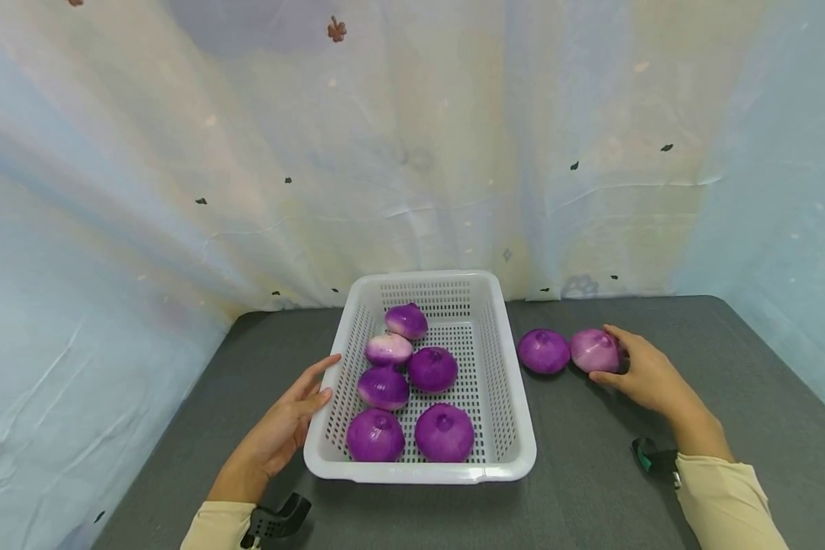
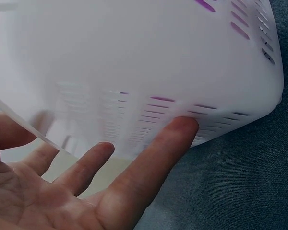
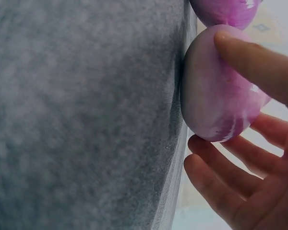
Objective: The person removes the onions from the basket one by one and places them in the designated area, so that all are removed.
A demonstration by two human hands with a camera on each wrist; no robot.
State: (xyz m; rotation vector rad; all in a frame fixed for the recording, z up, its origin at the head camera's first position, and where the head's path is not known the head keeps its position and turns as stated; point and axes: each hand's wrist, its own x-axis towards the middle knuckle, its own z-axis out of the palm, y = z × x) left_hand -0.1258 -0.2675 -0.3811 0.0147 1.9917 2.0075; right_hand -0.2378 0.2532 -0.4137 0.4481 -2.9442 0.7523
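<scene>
A white perforated plastic basket [image 1: 522,447] stands mid-table with several purple onions [image 1: 444,433] in it, mostly on its left side. My left hand [image 1: 282,428] touches the basket's left side, fingers fairly straight; the left wrist view shows its fingers [image 2: 149,165] against the slotted outer wall [image 2: 134,52]. To the right of the basket, my right hand [image 1: 649,374] holds a paler purple onion [image 1: 593,351] between thumb and fingers. In the right wrist view the thumb lies on this onion [image 3: 216,96], which sits on the table. A darker onion [image 1: 544,351] lies right beside it, touching or nearly so.
Dark grey cloth covers the table [image 1: 591,473]. A pale patterned curtain [image 1: 412,153] hangs behind the table and along its sides. Black wrist devices are on the left wrist [image 1: 278,521] and right wrist [image 1: 653,458].
</scene>
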